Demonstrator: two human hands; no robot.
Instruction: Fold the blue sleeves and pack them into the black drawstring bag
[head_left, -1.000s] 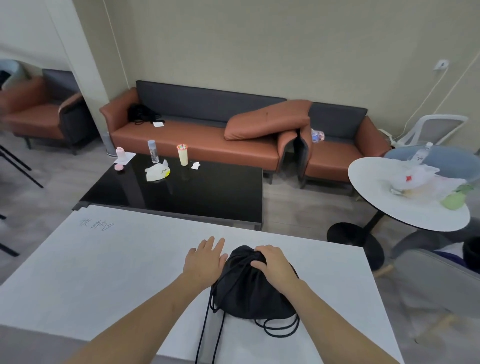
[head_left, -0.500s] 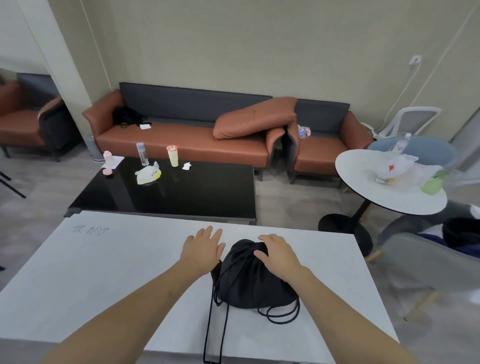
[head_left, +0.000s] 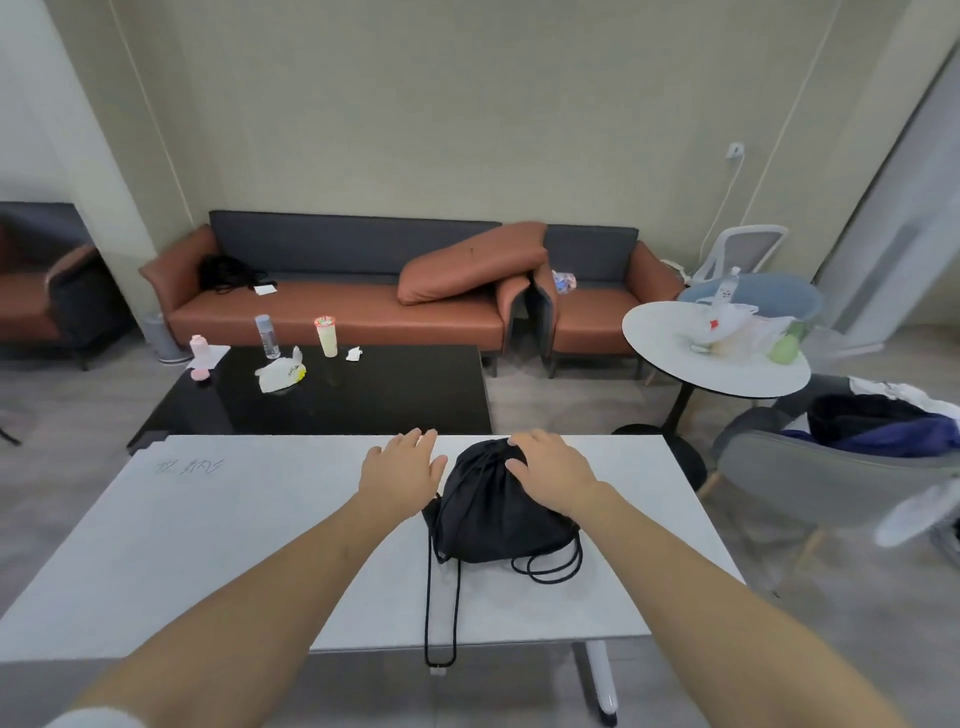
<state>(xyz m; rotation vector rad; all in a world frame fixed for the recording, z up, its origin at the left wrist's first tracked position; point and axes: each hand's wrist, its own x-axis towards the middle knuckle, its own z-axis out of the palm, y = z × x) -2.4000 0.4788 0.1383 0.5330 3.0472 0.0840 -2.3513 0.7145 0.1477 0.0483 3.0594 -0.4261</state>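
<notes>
Two bare forearms are stretched forward over a white table (head_left: 208, 545), and the scene is read from left to right. At the far left of the tabletop, some faint handwriting (head_left: 189, 466) is seen near the far edge. Beyond that edge a black coffee table (head_left: 363, 400) is placed, with a clear bottle (head_left: 267, 336), a pale lidded cup (head_left: 326, 336) and a crumpled white wrapper (head_left: 281, 372) on it, and behind it an orange sofa (head_left: 332, 312) is set against the wall.

Nearer the middle, the left hand (head_left: 402, 470) is laid palm down on the table, its fingers spread and nearly straight, with nothing gripped; its thumb side is just beside the left edge of the black drawstring bag (head_left: 493, 514). The bag is found on the white table, right of centre, bulging and gathered shut at its far end. Two black cords (head_left: 441, 597) are run from its near left corner over the table's near edge, and further loops are coiled at its near right corner. No blue sleeves can be seen outside the bag.

The right hand (head_left: 553, 475) is rested on the bag's top, fingers slightly curved and pressed on the fabric, not closed around it. Further right, a round white table (head_left: 670, 332) bearing bags and a grey chair (head_left: 831, 483) are seen.
</notes>
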